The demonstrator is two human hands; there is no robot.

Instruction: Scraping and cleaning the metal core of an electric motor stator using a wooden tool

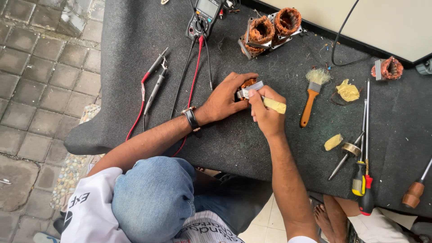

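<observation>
A: Starting at the left, what do we have on the table (135, 40)?

B: We see dark grey felt over it, and on that a pair of test probes (154, 78) with red and black leads running up to the multimeter (204, 18) at the top edge. Our knee in blue denim sits below, off the table.

A: And our left hand (225, 96)?

B: We have it wrapped around a small motor stator (246, 87), copper winding showing between thumb and fingers, the metal core facing right (a watch strap sits on that wrist). That grip is clenched on the stator, which rests near the middle of the table, well below the multimeter.

A: Our right hand (265, 112)?

B: We have it closed on a yellowish strip of insulating sleeve (275, 105), thumb pressed up against the stator's metal face. So both hands meet on that one part.

A: Further right?

B: Above the hands we see two larger stators (270, 29) with burnt-looking copper coils, lying side by side. Then comes a paintbrush (311, 96) with an orange wooden handle, bristles up, just beside our right hand. Past it lie two yellow scraps (347, 90), one above and one lower, then long screwdrivers (364, 180) with red and yellow handles pointing toward us. Another small stator (387, 69) sits near the far edge, and a brown wooden handle (413, 193) shows at the right border (the tool's tip we cannot make out).
</observation>
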